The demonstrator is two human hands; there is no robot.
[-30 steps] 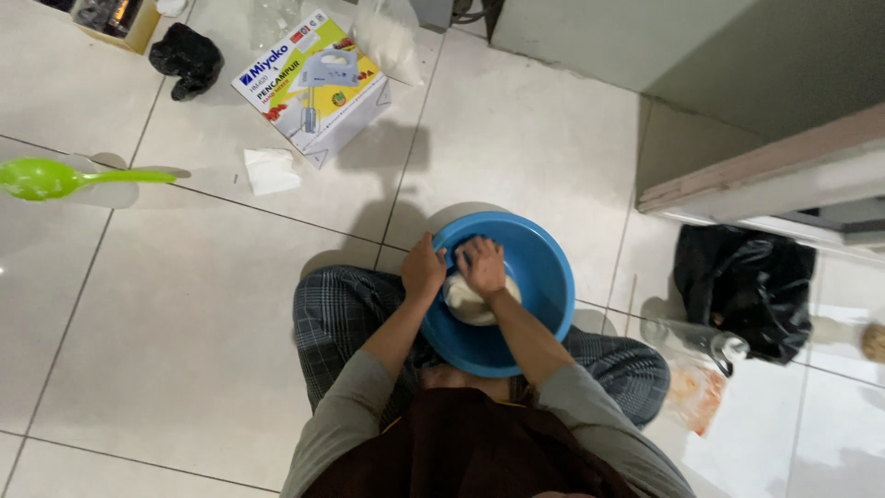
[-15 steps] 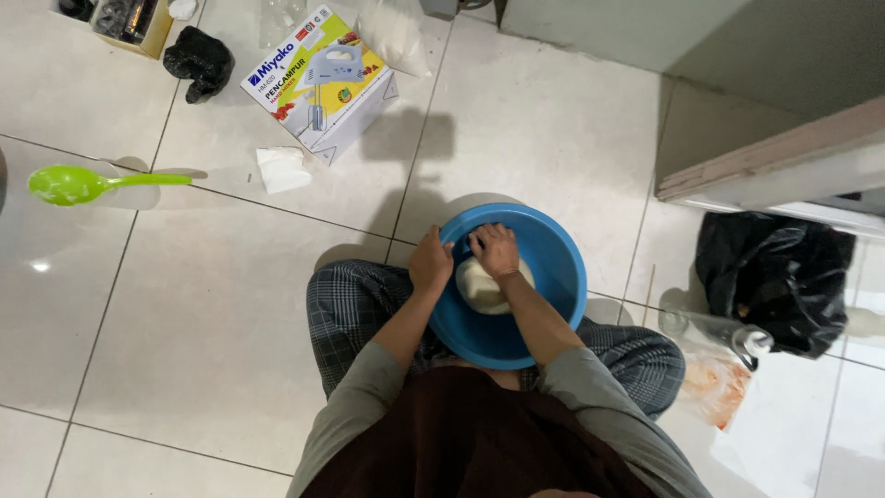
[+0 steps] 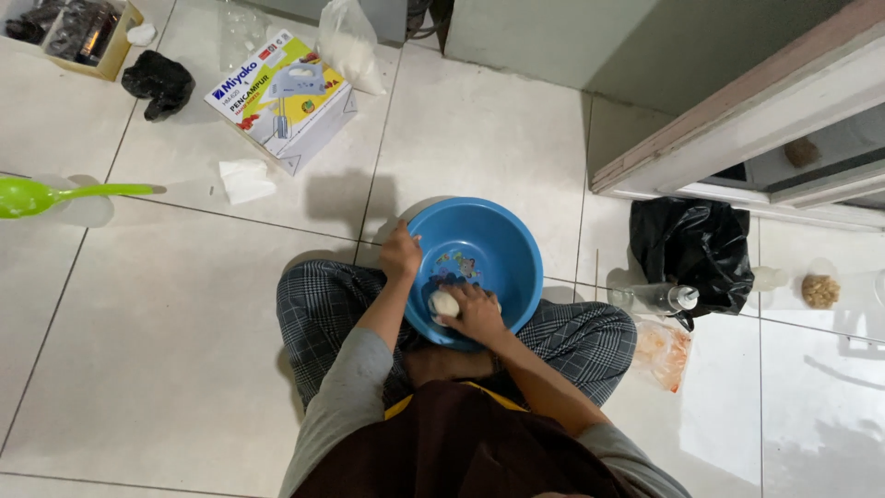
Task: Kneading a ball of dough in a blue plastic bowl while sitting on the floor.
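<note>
I sit cross-legged on a tiled floor with a round blue plastic basin (image 3: 502, 242) between my knees. My left hand (image 3: 400, 253) grips the basin's left rim. Inside the basin, near its front wall, my right hand (image 3: 477, 314) presses down on a pale lump of dough (image 3: 443, 302); only the dough's left end shows past my fingers. A colourful picture shows on the basin's bare bottom.
A green plastic ladle (image 3: 55, 195) lies far left. A cardboard box of a hand mixer (image 3: 281, 99) and a crumpled tissue (image 3: 245, 179) lie ahead left. A clear bag (image 3: 348, 44) stands behind. Right: black plastic bag (image 3: 697, 247), small bottle (image 3: 659, 297), orange packet (image 3: 662, 351).
My right hand has slid with the dough from the basin's middle to its near side, uncovering the bottom. The left hand stays on the rim. The camera view has shifted.
</note>
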